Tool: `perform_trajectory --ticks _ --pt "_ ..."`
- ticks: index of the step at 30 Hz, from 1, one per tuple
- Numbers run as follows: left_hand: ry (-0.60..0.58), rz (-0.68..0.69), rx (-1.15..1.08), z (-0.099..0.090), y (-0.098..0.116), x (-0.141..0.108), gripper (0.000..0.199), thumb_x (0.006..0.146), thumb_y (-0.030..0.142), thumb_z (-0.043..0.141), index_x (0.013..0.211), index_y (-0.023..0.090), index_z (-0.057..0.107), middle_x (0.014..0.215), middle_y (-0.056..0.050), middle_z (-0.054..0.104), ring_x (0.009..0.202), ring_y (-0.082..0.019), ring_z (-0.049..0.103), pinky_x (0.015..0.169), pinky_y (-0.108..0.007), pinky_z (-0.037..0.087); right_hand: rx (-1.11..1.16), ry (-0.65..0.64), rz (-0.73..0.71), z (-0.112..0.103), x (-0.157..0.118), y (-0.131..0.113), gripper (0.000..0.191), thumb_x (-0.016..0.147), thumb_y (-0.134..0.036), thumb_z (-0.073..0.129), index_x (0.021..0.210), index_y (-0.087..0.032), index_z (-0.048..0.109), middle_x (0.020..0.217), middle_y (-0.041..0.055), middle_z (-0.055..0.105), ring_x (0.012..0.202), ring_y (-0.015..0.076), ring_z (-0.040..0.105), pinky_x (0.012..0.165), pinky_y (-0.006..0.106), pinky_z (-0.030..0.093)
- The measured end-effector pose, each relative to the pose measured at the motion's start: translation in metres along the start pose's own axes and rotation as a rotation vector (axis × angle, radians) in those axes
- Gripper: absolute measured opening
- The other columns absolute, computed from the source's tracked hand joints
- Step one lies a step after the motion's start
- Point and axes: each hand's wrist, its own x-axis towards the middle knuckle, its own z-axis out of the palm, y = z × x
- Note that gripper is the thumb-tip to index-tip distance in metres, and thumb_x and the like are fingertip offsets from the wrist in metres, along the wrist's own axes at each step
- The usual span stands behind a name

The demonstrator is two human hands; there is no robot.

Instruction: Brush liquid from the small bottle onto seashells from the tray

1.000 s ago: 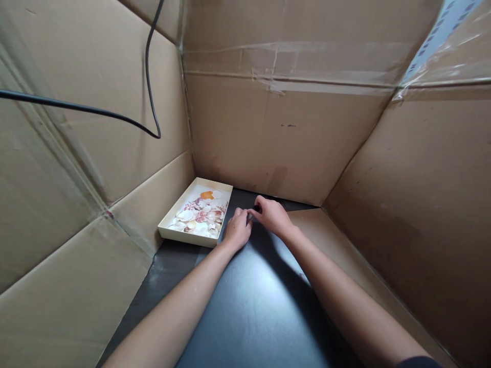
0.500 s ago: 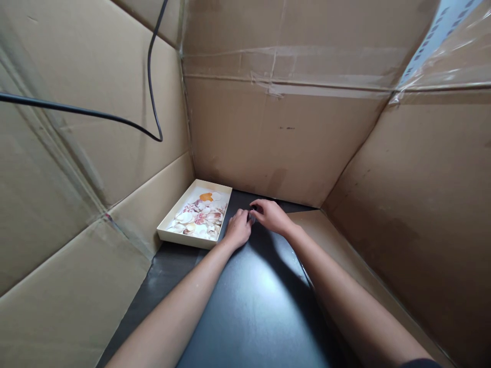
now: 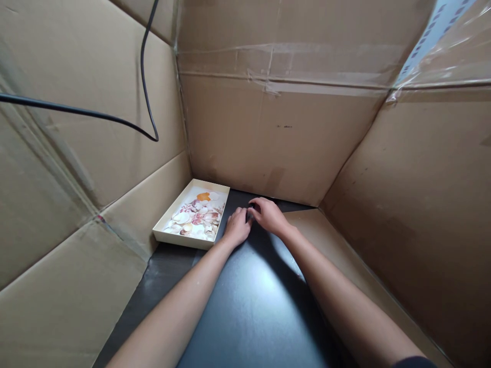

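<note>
My left hand (image 3: 238, 226) and my right hand (image 3: 266, 213) meet near the far end of the dark table (image 3: 245, 306). Between their fingers is a small dark object (image 3: 249, 211), mostly hidden by the fingers, too small to identify. Both hands have their fingers closed around it, the left from the near left side, the right from above and the right. Just left of my left hand lies a shallow cream box (image 3: 184, 240) with shells (image 3: 197, 219) pictured or lying in it; which of the two I cannot tell.
Cardboard walls (image 3: 249, 138) stand at the back and on both sides. A black cable (image 3: 115, 118) hangs at the upper left. A flat cardboard piece (image 3: 326, 235) lies right of my right hand.
The view has shifted slightly, so the box and walls sit a little further left. Both hands keep nearly the same pose around the small dark object.
</note>
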Motion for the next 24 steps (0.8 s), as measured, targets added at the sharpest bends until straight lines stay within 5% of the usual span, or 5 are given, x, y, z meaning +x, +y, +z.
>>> perform_trajectory --ticks 6,24 --pt "0.018 -0.004 0.015 0.0018 -0.0013 0.0005 0.020 0.090 0.027 0.048 0.104 0.015 0.056 0.107 -0.012 0.059 0.098 -0.024 0.060 0.084 -0.032 0.045 0.001 -0.030 -0.016 -0.0017 -0.0022 -0.0018 0.032 0.090 -0.020 0.052 0.119 -0.016 0.063 0.117 0.0102 0.065 0.102 0.0195 0.060 0.089 0.030 0.043" --pt "0.024 -0.017 0.000 0.0008 -0.0002 0.0002 0.022 0.091 0.030 0.049 0.104 0.016 0.059 0.105 -0.011 0.060 0.099 -0.023 0.060 0.086 -0.031 0.045 -0.094 -0.009 0.069 -0.0035 -0.0019 -0.0070 0.025 0.090 -0.033 0.056 0.108 -0.018 0.064 0.104 0.0075 0.067 0.092 0.0184 0.061 0.078 0.027 0.043"
